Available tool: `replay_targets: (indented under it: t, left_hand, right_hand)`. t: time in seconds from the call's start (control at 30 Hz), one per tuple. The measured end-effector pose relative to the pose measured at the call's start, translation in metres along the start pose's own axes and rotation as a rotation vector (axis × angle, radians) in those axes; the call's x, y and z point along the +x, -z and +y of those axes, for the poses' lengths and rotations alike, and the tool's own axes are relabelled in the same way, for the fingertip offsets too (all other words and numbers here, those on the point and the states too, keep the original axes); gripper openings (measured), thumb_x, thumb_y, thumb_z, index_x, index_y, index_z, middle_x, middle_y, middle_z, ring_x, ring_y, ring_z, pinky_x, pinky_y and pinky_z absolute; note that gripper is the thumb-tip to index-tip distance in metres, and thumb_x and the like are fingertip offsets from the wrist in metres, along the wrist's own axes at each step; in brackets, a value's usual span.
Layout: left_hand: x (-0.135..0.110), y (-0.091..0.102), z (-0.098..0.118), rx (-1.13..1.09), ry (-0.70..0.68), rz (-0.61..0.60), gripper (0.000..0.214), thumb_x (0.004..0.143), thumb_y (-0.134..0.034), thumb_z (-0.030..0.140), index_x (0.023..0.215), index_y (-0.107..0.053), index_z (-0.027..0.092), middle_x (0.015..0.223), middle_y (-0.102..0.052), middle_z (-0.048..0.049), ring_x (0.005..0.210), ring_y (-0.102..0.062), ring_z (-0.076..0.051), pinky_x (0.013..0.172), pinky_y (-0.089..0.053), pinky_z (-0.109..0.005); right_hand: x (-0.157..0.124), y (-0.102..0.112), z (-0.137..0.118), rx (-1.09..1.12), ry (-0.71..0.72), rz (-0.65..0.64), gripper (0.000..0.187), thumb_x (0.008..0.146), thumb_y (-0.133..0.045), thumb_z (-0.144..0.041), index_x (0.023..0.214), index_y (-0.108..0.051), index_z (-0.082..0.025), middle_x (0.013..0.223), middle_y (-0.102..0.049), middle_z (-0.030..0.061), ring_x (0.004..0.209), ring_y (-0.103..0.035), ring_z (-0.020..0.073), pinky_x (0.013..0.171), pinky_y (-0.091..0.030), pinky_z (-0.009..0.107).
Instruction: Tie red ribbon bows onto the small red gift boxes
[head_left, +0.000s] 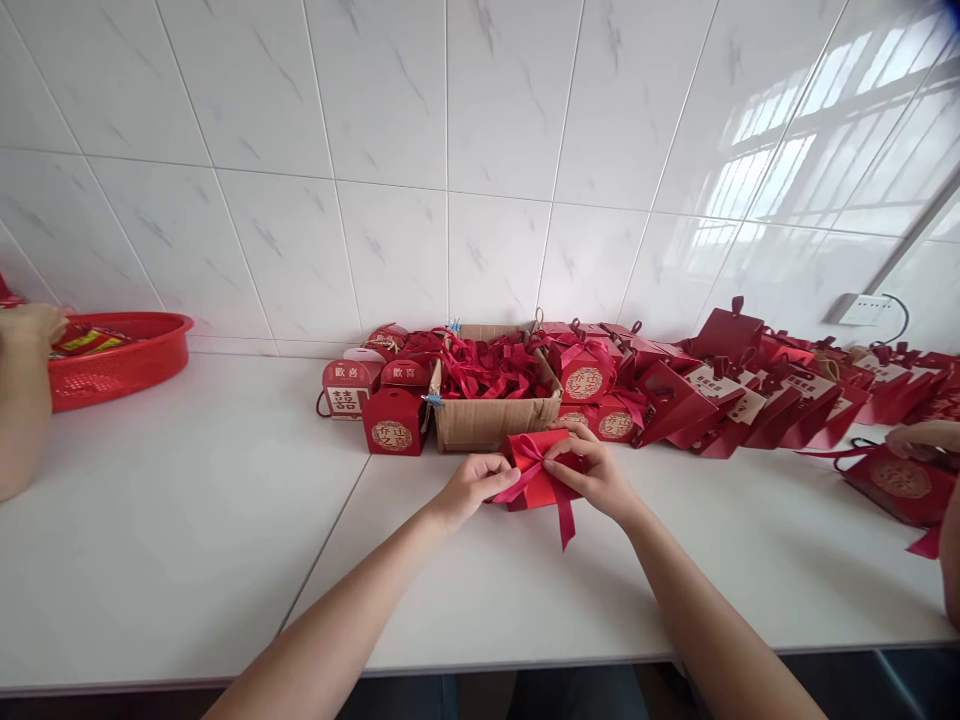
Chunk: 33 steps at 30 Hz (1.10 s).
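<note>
A small red gift box (541, 488) rests on the white table in front of me, just before the cardboard box. Across its top lies a dark pink ribbon (566, 522), looped into a bow, with one tail hanging down the near side. My left hand (476, 485) pinches a ribbon loop at the box's left. From the right, my right hand (592, 470) pinches the ribbon close to the knot at the middle, its fingers partly over the box top. The face of the gift box turned away from me is hidden.
The open cardboard box (495, 415) holds many red ribbons (495, 365). Red gift boxes (394, 425) stand left of it, and rows of red packages (750, 385) run right along the wall. Other people's hands are at a red basket (142, 370) and a red box (896, 485).
</note>
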<state>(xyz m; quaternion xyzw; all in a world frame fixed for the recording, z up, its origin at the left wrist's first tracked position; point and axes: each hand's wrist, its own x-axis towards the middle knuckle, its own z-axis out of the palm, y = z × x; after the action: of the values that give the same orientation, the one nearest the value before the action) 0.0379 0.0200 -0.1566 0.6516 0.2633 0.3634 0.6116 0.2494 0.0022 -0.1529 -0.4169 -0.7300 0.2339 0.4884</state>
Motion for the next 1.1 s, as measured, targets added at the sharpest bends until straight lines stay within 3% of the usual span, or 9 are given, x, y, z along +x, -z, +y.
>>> replay_targets:
  t: [0.07, 0.13, 0.23, 0.33, 0.47, 0.67, 0.83, 1.1]
  left_hand:
    - [0.001, 0.007, 0.003, -0.054, -0.068, 0.002, 0.051, 0.074, -0.062, 0.055, 0.046, -0.044, 0.016, 0.048, -0.036, 0.0037, 0.05, -0.031, -0.009, 0.053, -0.02, -0.027]
    - [0.002, 0.018, 0.009, -0.178, -0.167, 0.035, 0.067, 0.074, -0.05, 0.069, 0.037, -0.027, 0.018, 0.042, -0.025, 0.004, 0.047, -0.028, -0.009, 0.052, -0.023, -0.028]
    - [0.003, 0.034, 0.016, -0.398, -0.256, 0.074, 0.073, 0.074, -0.035, 0.078, 0.038, -0.014, 0.017, 0.041, -0.013, 0.0043, 0.044, -0.024, -0.009, 0.051, -0.026, -0.028]
    - [0.005, 0.037, 0.014, -0.257, -0.187, 0.007, 0.071, 0.075, -0.038, 0.076, 0.035, -0.026, 0.018, 0.04, -0.021, 0.0034, 0.045, -0.028, -0.01, 0.051, -0.026, -0.029]
    - [0.004, 0.021, 0.004, 0.08, -0.056, -0.083, 0.057, 0.076, -0.054, 0.062, 0.043, -0.052, 0.016, 0.043, -0.037, 0.0018, 0.046, -0.03, -0.009, 0.05, -0.02, -0.028]
    - [-0.004, 0.003, 0.009, 0.31, -0.04, -0.062, 0.045, 0.078, -0.058, 0.05, 0.05, -0.06, 0.014, 0.049, -0.05, -0.0016, 0.051, -0.04, -0.011, 0.052, -0.026, -0.027]
    - [-0.004, 0.001, 0.01, 0.24, 0.001, -0.077, 0.037, 0.077, -0.06, 0.04, 0.051, -0.059, 0.014, 0.057, -0.061, -0.0047, 0.058, -0.051, -0.015, 0.056, -0.033, -0.027]
    - [-0.001, 0.0, 0.007, 0.113, 0.05, -0.066, 0.032, 0.07, -0.063, 0.033, 0.045, -0.054, 0.015, 0.046, -0.046, 0.0016, 0.051, -0.038, -0.01, 0.055, -0.028, -0.026]
  right_hand:
    - [0.0, 0.0, 0.0, 0.007, 0.0, -0.004, 0.01, 0.079, -0.065, -0.033, 0.076, -0.067, -0.023, 0.114, -0.053, 0.008, 0.12, -0.044, 0.0253, 0.096, -0.039, 0.038]
    - [0.0, 0.0, -0.001, 0.018, -0.009, -0.009, 0.011, 0.079, -0.064, -0.033, 0.077, -0.067, -0.023, 0.116, -0.052, 0.008, 0.119, -0.046, 0.0254, 0.095, -0.04, 0.039]
    - [0.0, -0.001, -0.001, 0.034, -0.015, -0.021, 0.012, 0.08, -0.063, -0.034, 0.077, -0.067, -0.023, 0.115, -0.053, 0.0081, 0.117, -0.047, 0.0255, 0.095, -0.04, 0.039]
    - [0.0, -0.001, -0.001, 0.044, -0.008, -0.024, 0.014, 0.08, -0.063, -0.035, 0.077, -0.068, -0.023, 0.111, -0.055, 0.0085, 0.118, -0.046, 0.0263, 0.094, -0.041, 0.039]
    - [0.001, 0.0, -0.003, 0.035, -0.005, -0.01, 0.014, 0.079, -0.064, -0.036, 0.077, -0.068, -0.023, 0.114, -0.054, 0.0085, 0.117, -0.047, 0.0267, 0.095, -0.041, 0.04]
    - [0.001, 0.0, -0.004, 0.028, -0.002, -0.011, 0.014, 0.08, -0.064, -0.036, 0.076, -0.067, -0.023, 0.109, -0.056, 0.0089, 0.118, -0.046, 0.0263, 0.095, -0.04, 0.04]
    - [0.001, -0.001, -0.003, 0.013, -0.012, -0.008, 0.012, 0.079, -0.064, -0.034, 0.076, -0.067, -0.023, 0.115, -0.053, 0.0085, 0.118, -0.046, 0.0254, 0.095, -0.04, 0.039]
    - [0.0, -0.001, -0.003, -0.022, -0.006, -0.013, 0.011, 0.08, -0.063, -0.033, 0.077, -0.066, -0.023, 0.117, -0.052, 0.0083, 0.118, -0.045, 0.0257, 0.096, -0.039, 0.039]
